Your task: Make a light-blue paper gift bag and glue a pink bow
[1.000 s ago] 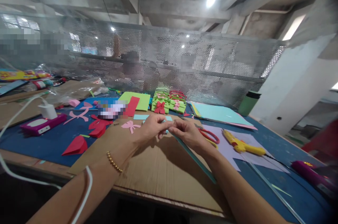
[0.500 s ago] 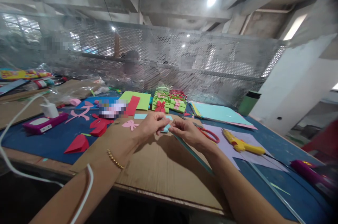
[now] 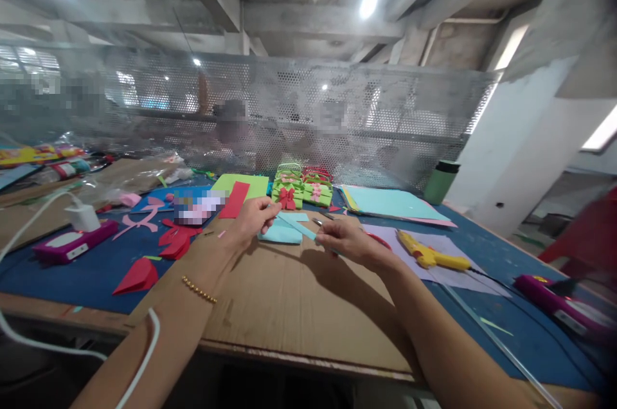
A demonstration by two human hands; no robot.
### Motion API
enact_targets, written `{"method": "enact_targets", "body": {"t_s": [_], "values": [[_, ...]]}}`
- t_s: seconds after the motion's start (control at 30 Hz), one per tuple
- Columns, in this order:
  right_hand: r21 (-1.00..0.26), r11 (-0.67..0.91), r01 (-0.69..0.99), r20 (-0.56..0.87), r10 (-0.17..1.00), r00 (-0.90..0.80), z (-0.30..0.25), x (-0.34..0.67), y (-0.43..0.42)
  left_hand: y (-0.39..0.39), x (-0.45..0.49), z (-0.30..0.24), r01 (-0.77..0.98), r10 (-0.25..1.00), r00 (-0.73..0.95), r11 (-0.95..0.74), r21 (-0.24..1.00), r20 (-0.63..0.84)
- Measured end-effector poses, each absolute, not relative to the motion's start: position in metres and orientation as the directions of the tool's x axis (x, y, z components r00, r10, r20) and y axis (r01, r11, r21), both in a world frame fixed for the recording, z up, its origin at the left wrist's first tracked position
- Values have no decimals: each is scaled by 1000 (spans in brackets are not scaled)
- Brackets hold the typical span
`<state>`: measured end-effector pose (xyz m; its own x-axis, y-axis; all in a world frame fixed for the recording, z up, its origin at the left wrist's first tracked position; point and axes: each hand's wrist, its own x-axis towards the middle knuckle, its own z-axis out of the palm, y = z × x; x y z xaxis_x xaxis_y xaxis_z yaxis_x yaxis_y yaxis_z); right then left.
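Spanning left hand [image 3: 251, 221] to right hand [image 3: 346, 243] | blue strip [image 3: 299, 227] | pinched

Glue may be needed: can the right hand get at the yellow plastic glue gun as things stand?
Probably yes: the yellow plastic glue gun lies uncovered right of the right hand, nothing upright between. But that hand pinches a light blue paper strip with the left hand.

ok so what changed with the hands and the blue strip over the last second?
The left hand and right hand were pinched close together on the light blue strip. They have now drawn apart, left hand going left and right hand going right, with the strip spanning the gap. Both still grip it. The glue gun and green paper baskets lie as before.
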<state>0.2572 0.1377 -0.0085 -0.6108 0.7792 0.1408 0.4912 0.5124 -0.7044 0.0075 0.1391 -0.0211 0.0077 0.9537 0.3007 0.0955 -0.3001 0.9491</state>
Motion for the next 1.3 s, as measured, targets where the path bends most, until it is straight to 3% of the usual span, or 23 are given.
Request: {"method": "enact_targets", "body": {"t_s": [0.3, 0.47, 0.57, 0.77, 1.0, 1.2, 1.3], "values": [[-597, 585, 549, 189, 768, -612, 0, 271, 135, 129, 9, -20, 156, 965, 68, -260, 953, 252], [-534, 568, 626, 124, 785, -606, -3, 293, 127, 98, 10, -27, 352, 970, 218, -183, 918, 110], [-472, 560, 681, 79, 796, -600, -12, 296, 118, 81, 13, -39, 532, 977, 204, -170, 829, 69], [-354, 528, 772, 82, 840, -537, -26, 291, 111, 69, 21, -50, 771, 965, 108, -234, 592, 240], [-237, 481, 844, 110, 877, -468, -29, 294, 107, 53, 19, -60, 820, 916, 228, -364, 442, 331], [-163, 508, 846, 159, 859, -486, -28, 295, 102, 36, 14, -71, 828, 766, 449, -550, 109, 460], [-107, 532, 840, 259, 831, -493, -24, 292, 99, 30, 16, -74, 833, 747, 451, -548, 70, 488]]}}
